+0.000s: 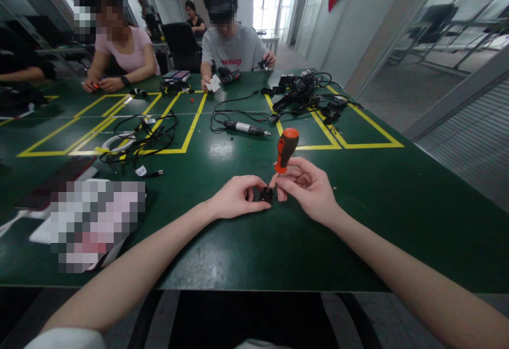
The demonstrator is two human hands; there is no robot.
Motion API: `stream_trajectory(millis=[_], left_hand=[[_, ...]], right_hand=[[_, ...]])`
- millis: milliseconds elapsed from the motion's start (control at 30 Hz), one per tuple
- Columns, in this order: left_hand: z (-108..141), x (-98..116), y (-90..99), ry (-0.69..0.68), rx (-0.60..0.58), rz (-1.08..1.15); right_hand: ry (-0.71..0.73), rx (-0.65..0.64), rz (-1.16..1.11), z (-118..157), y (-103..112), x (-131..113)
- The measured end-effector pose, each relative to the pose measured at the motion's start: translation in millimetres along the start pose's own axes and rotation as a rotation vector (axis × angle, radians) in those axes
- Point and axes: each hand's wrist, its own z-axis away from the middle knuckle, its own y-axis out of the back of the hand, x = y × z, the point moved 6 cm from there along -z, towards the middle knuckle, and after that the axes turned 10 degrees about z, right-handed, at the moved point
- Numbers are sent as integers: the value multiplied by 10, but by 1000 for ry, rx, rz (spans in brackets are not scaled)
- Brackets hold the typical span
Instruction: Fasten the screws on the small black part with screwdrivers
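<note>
Between the thumb and fingers of my left hand [238,196] is a small round black part [266,195], resting on the green table. My right hand [308,185] pinches the thin shaft of a screwdriver [287,147] with an orange and dark grey handle. The screwdriver stands nearly upright, handle up, its tip down at the black part. Whether the tip sits inside the part or just beside it, I cannot tell. Beyond my hands lies a black and silver pen-shaped electric screwdriver [244,128] with a cable.
A tangle of black cables and adapters [302,92] lies at the back right. More coiled cables [139,137] are at the left, with a blurred-out pale item [99,221] nearer. Yellow tape [194,126] marks the green table [318,253]. Two co-workers [230,44] sit across, hands on the table.
</note>
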Motion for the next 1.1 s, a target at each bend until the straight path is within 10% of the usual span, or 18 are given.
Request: stream_trajectory(millis=[1100], left_hand=[[-8,8,2,-9,-4,-4]], right_hand=[[30,47,88,-33,23,-69]])
